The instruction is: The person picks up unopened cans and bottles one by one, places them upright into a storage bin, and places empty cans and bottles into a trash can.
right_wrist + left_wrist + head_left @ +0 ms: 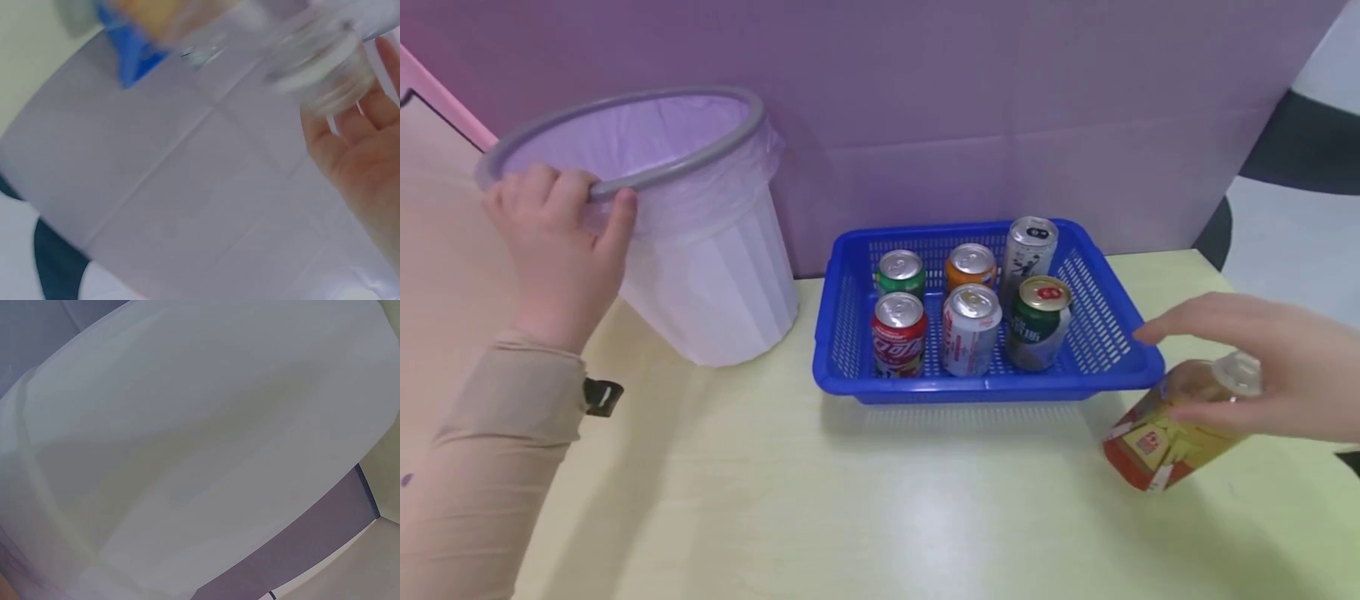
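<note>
My left hand (553, 225) grips the near rim of a white trash bin (715, 275), fingers over the grey edge. The bin is lined with a clear bag and fills most of the left wrist view, its pale side (206, 425) close to the camera. On the right, my right hand (1277, 367) spreads around the top of a clear plastic bottle (1180, 433) with a yellow and red label, thumb overlapping its shoulder and a finger reaching past it. In the right wrist view the bottle's top (325, 62) is blurred between the fingers and the camera.
A blue plastic basket (925, 386) stands in the middle of the table (880, 500). Several drink cans stand upright in it, among them a red can (899, 337), a white can (972, 333) and a green can (1036, 333). A purple-grey wall panel (925, 108) rises behind.
</note>
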Motion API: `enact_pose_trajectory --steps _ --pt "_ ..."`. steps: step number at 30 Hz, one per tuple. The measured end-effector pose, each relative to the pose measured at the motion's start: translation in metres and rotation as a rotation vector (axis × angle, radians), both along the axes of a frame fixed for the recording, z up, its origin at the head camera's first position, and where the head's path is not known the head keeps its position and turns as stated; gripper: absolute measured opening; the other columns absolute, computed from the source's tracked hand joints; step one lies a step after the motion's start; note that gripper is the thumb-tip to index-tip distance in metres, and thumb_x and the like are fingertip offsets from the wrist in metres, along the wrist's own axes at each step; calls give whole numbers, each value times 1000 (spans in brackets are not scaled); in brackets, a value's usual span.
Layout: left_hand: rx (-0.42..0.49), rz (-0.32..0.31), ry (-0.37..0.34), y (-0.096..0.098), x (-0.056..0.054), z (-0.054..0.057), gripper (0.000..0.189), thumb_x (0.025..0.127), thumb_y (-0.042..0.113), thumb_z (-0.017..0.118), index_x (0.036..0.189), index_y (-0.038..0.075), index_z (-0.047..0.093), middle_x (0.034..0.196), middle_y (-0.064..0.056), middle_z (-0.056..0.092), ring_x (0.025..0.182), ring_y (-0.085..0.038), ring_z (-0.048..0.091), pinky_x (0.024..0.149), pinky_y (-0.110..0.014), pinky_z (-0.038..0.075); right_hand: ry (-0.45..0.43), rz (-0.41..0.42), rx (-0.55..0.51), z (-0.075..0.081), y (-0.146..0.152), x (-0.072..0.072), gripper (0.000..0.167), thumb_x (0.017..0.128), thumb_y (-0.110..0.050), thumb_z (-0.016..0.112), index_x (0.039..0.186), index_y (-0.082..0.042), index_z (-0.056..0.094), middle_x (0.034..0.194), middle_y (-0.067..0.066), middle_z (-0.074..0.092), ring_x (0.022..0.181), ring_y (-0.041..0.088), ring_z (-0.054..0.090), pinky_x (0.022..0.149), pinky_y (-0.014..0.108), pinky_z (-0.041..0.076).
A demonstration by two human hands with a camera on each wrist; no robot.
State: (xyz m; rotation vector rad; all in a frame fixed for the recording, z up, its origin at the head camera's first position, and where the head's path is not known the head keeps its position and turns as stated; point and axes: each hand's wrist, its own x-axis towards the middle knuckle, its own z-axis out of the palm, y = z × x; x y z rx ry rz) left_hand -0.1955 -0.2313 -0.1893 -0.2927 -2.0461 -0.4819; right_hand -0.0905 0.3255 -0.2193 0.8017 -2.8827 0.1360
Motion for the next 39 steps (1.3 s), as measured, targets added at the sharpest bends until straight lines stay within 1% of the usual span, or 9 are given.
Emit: enact_pose_trajectory --steps 6,12,14,19,22,27,31,35,39 --pt "13 -10 17 1 -1 -1 43 89 32 55 82 -10 51 81 -19 39 84 -40 32 94 -36 16 -96 -48 -29 -9 29 -10 79 50 -36 91 120 -25 58 114 -14 61 102 -10 48 74 25 51" --pt "16 -11 9 5 4 0 41 89 29 56 83 -11 51 83 -23 40 85 -41 32 95 -38 17 -248 -18 -128 -33 63 -14 94 53 -23 91 133 -24 43 115 -24 51 99 -15 44 72 54 50" --pt "19 -10 9 7 5 1 41 89 29 56 83 -11 51 83 -24 41 86 -42 33 96 -39 17 -270 -1 -135 -41 72 -16 94 54 -19 90 135 -24 41 117 -29 48 100 -15 44 74 49 51" --pt "20 -13 8 9 6 1 41 89 29 56 83 -12 51 84 -24 41 86 -42 33 96 -39 18 -243 88 -143 -57 85 -20 95 52 -13 91 133 -25 43 122 -35 43 105 -17 44 73 16 43" --pt "21 -13 -9 8 6 2 41 89 29 55 84 -12 51 84 -23 41 86 -41 32 96 -38 17 -258 139 -176 -61 88 -21 95 51 -10 90 133 -25 43 123 -34 45 107 -17 44 75 11 40" --pt "20 -8 -14 4 5 1 42 90 30 55 85 -11 51 83 -22 40 86 -40 32 97 -38 16 -327 163 -221 -62 86 -22 92 55 -5 88 133 -21 43 123 -31 49 105 -14 49 76 9 39" --pt "18 -3 -2 1 3 -1 42 90 31 55 84 -10 51 83 -22 40 85 -41 33 97 -39 17 -288 161 -190 -58 82 -21 90 52 -7 89 130 -17 46 119 -29 51 100 -12 51 73 12 42" --pt "2 5 -7 -1 1 -2 44 90 35 54 85 -9 53 83 -21 41 86 -42 34 97 -43 18 -268 90 -119 -53 82 -20 86 55 -13 89 128 -23 45 114 -29 52 94 -13 51 68 15 44" --pt "-14 4 -8 -1 -1 -2 45 90 38 53 86 -8 53 82 -21 42 86 -43 36 96 -45 19 -278 -17 -89 -45 87 -18 85 58 -14 89 127 -27 41 114 -21 56 93 -17 46 64 18 45"
